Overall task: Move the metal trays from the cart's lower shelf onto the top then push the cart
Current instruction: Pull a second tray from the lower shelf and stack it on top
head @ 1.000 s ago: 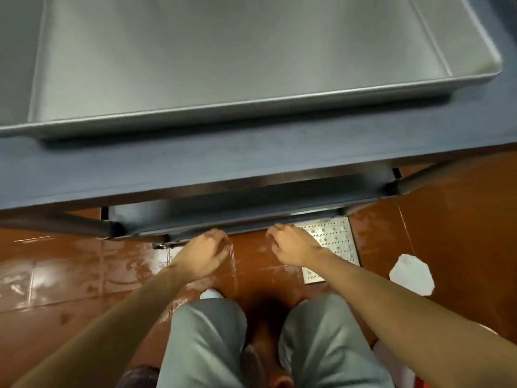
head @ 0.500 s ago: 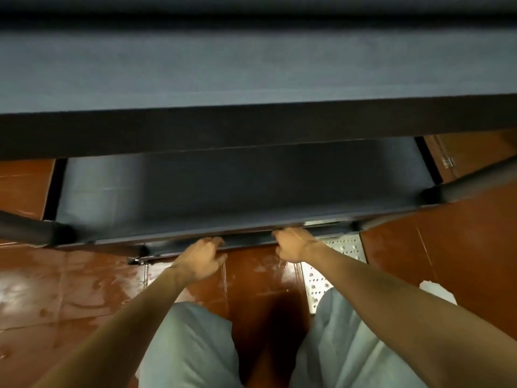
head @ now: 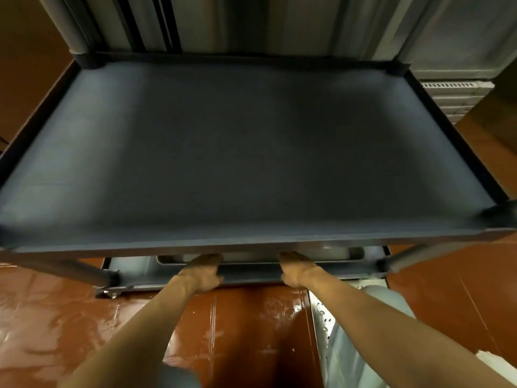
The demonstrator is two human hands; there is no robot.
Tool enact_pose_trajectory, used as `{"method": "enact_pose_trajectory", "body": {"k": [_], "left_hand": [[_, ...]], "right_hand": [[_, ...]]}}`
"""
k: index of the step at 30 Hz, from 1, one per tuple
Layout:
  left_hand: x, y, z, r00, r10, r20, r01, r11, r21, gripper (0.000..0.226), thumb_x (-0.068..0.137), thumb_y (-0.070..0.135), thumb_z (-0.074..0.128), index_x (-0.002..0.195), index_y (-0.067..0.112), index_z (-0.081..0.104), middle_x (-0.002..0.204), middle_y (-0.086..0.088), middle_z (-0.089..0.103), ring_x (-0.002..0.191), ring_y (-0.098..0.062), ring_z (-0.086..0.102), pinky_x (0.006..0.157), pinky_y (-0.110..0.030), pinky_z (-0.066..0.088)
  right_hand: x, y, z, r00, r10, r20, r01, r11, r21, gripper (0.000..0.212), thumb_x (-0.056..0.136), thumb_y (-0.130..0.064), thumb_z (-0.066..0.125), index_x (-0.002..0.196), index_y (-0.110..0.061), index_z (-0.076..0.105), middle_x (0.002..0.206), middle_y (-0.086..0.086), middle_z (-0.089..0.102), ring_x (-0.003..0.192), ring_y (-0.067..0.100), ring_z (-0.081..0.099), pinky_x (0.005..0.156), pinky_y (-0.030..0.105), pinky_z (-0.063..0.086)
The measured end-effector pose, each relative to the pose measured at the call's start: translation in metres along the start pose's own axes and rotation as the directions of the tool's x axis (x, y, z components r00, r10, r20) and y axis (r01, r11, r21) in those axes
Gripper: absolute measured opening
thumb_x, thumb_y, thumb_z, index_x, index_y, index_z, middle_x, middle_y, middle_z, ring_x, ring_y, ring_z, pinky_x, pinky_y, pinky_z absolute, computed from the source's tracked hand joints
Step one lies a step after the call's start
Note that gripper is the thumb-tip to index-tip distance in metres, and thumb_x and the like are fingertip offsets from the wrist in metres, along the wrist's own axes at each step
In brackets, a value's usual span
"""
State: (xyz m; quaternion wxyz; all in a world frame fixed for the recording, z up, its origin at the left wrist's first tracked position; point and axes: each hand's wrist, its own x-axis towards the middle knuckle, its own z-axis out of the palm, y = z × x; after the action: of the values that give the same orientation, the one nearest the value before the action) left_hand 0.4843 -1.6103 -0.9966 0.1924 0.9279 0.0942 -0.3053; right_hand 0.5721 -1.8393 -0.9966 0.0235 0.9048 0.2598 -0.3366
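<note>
Overhead, dark shelf [head: 251, 152] of the cart fills most of view, bare. Beneath its near edge, lower shelf [head: 134, 268] carries the metal tray [head: 330, 254], mostly hidden. Left hand [head: 200, 274] and right hand [head: 298, 268] both curl at the tray's near rim; fingers hidden, grip unconfirmed. Risk, judged: wet red floor [head: 246, 317] below; tray could snag the shelf edge or slip.

Bare forearms, no sleeves, bare hands [head: 201, 275], light grey trousers [head: 361, 345]
</note>
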Motion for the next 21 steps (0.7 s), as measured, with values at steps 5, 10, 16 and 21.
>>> {"method": "enact_pose_trajectory", "body": {"k": [5, 10, 16, 21], "left_hand": [[0.029, 0.002, 0.028, 0.999, -0.035, -0.017, 0.036, 0.995, 0.089, 0.063, 0.091, 0.032, 0.060, 0.148, 0.024, 0.033, 0.153, -0.004, 0.038, 0.136, -0.023, 0.040, 0.110, -0.034, 0.035], [0.039, -0.001, 0.043, 0.996, -0.019, -0.084, 0.035, 0.980, 0.194, 0.065, 0.092, 0.030, 0.060, 0.150, 0.023, 0.031, 0.157, -0.005, 0.032, 0.140, -0.024, 0.035, 0.115, -0.035, 0.032], [0.040, -0.005, 0.054, 0.991, 0.001, -0.131, 0.033, 0.966, 0.257, 0.065, 0.091, 0.028, 0.060, 0.149, 0.022, 0.031, 0.155, -0.006, 0.036, 0.140, -0.025, 0.036, 0.116, -0.036, 0.028], [0.039, -0.006, 0.054, 0.969, 0.014, -0.245, 0.070, 0.940, 0.333, 0.061, 0.093, 0.027, 0.058, 0.148, 0.021, 0.031, 0.157, -0.008, 0.031, 0.143, -0.028, 0.031, 0.118, -0.039, 0.027]], "right_hand": [[0.024, 0.014, 0.029, 0.993, 0.011, -0.121, -0.031, 0.985, -0.170, 0.045, 0.086, -0.012, 0.063, 0.129, -0.010, 0.050, 0.138, 0.014, 0.048, 0.125, 0.031, 0.046, 0.109, 0.041, 0.033], [0.037, 0.014, 0.040, 0.983, 0.051, -0.177, -0.085, 0.979, -0.188, 0.042, 0.085, -0.004, 0.063, 0.126, -0.009, 0.054, 0.135, 0.014, 0.051, 0.122, 0.031, 0.048, 0.107, 0.043, 0.036], [0.040, 0.015, 0.041, 0.978, 0.047, -0.205, -0.095, 0.968, -0.233, 0.031, 0.086, -0.004, 0.064, 0.117, -0.007, 0.060, 0.122, 0.014, 0.060, 0.108, 0.029, 0.059, 0.093, 0.040, 0.048], [0.027, 0.020, 0.037, 0.965, -0.059, -0.255, -0.010, 0.965, -0.261, 0.027, 0.087, -0.001, 0.059, 0.115, -0.004, 0.060, 0.118, 0.017, 0.063, 0.103, 0.031, 0.062, 0.085, 0.040, 0.052]]}}
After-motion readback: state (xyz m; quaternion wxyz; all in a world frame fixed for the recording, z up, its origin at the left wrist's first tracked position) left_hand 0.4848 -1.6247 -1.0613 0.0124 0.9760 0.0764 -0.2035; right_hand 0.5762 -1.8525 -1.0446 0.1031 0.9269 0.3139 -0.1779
